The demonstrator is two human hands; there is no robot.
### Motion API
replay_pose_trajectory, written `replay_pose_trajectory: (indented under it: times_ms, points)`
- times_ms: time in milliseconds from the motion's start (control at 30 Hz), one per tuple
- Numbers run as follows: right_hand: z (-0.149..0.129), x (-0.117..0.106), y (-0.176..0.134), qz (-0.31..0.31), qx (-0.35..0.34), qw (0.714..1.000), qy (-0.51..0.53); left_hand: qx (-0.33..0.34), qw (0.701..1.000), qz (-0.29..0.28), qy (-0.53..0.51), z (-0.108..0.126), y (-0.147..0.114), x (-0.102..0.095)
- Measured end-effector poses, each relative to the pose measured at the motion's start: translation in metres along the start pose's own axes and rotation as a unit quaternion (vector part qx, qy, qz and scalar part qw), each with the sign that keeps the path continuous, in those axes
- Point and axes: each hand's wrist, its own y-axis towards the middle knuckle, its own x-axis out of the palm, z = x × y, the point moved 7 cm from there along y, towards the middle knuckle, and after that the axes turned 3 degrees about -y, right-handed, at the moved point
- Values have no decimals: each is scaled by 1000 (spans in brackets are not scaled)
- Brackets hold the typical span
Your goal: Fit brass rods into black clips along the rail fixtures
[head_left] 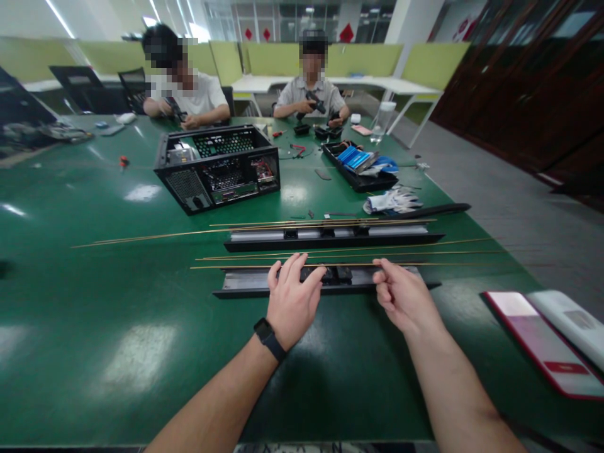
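A black-sided metal channel (250,280) with small black blocks (343,274) inside lies across the table before me. Over it runs a thin brass-coloured rod (226,267). With fingers spread, my left hand (293,292) rests over the channel, its fingertips by the rod and blocks; whether it touches them I cannot tell. My right hand (403,296) is closed, thumb and forefinger pinching the thin rod at the channel's right part. A second channel (264,239), also with black blocks, lies behind, with more thin rods (160,237) along it.
An open black computer case (217,170) stands beyond the channels. Behind to the right are a black tray (372,181) with blue items and white gloves (394,200). A red-edged phone (533,340) lies at right. Two people (201,94) sit across the green table (117,302).
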Motion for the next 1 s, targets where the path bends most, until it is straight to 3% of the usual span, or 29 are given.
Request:
replay_pose_trajectory:
  times_ms: [267, 1000]
  points:
    - [3, 4, 0, -13, 2, 1000, 7, -1, 1000, -5, 5, -2, -1, 2]
    - [-2, -10, 4, 32, -14, 999, -1, 4, 1000, 6, 2, -1, -1, 0]
